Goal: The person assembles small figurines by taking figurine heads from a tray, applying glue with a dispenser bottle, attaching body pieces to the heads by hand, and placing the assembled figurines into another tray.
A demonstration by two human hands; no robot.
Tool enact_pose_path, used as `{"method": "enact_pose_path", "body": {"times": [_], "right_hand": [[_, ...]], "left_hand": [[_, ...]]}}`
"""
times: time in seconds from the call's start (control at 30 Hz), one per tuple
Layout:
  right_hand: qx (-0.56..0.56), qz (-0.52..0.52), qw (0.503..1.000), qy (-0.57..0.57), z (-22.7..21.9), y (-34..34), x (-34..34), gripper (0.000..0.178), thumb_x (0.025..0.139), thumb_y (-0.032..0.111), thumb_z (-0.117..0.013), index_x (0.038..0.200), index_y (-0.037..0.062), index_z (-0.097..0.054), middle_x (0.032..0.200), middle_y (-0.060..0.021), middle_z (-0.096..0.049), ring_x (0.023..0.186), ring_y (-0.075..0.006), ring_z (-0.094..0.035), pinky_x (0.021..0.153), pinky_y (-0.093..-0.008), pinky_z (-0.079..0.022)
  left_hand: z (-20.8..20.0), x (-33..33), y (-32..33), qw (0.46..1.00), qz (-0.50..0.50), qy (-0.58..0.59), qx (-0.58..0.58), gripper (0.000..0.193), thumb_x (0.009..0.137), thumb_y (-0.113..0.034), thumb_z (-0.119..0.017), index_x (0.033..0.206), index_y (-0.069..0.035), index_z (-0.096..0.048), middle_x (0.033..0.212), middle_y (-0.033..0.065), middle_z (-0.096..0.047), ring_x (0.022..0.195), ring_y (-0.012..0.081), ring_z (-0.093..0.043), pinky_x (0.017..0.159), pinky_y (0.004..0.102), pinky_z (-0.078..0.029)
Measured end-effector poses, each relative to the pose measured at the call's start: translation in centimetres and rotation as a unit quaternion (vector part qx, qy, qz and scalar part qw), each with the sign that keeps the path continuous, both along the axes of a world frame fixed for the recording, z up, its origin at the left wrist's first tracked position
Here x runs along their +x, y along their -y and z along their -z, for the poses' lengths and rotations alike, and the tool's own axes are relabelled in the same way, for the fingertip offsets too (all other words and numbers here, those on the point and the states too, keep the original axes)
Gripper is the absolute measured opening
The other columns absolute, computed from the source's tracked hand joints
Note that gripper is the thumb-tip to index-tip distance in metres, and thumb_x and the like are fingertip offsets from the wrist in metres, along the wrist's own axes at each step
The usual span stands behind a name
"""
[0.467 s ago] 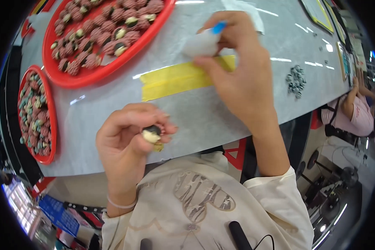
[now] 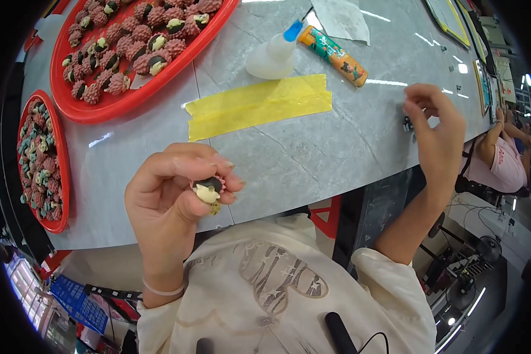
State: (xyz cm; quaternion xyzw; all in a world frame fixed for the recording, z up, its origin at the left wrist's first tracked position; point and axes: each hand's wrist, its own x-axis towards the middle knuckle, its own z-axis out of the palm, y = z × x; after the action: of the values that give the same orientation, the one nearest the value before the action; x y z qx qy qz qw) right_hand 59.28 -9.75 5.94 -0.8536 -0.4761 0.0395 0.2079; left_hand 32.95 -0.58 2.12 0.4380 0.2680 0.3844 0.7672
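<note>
My left hand (image 2: 159,194) pinches a small figurine (image 2: 209,192) with a cream face, a black band and a knobbly pink body. A little gold-coloured piece shows beneath it. Over at the right, my right hand (image 2: 439,127) hovers at a small pile of black-and-silver parts (image 2: 407,123), mostly hidden behind it. Its fingers are bent, with thumb and forefinger apart and nothing visible between them. A translucent squeeze bottle (image 2: 271,59) with a blue tip stands untouched behind the yellow tape (image 2: 259,107).
A large red tray (image 2: 153,82) of similar pink figurines lies at the far left. A smaller red tray (image 2: 63,171) with pink and teal ones sits nearer. Beyond the bottle are an orange-and-green tube (image 2: 333,56) and a white tissue (image 2: 342,20). Another person (image 2: 501,159) sits at right.
My right hand has let go of the squeeze bottle, leaving it on the table, and moved right to the pile of parts. My left hand still holds the figurine, slightly further left.
</note>
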Motion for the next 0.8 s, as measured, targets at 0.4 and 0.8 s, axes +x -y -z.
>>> {"method": "enact_pose_path", "body": {"times": [0.4,0.8], "right_hand": [[0.294,-0.158,0.756,-0.564,1.4,-0.7,-3.5,0.015,0.078,0.01,-0.054,0.087,-0.0015,-0.052,0.088,-0.0138,-0.052,0.068,-0.0141,-0.049,0.054,-0.0228,-0.039],[0.218,-0.23,0.681,-0.661,1.9,-2.1,-6.3,0.024,0.069,0.017,-0.067,0.083,0.0095,-0.048,0.089,-0.0055,-0.044,0.07,-0.0096,-0.038,0.06,-0.0176,-0.032]], "left_hand": [[0.0,0.2,0.0,0.999,0.013,0.05,0.002,0.031,0.072,-0.018,-0.062,0.09,0.004,-0.049,0.087,0.0162,-0.053,0.074,0.0218,-0.057,0.06,0.0266,-0.049],[-0.4,0.3,0.0,0.999,0.029,0.008,-0.026,0.037,0.07,-0.029,-0.064,0.089,-0.002,-0.046,0.088,0.0125,-0.048,0.071,0.0176,-0.055,0.056,0.02,-0.046]]}}
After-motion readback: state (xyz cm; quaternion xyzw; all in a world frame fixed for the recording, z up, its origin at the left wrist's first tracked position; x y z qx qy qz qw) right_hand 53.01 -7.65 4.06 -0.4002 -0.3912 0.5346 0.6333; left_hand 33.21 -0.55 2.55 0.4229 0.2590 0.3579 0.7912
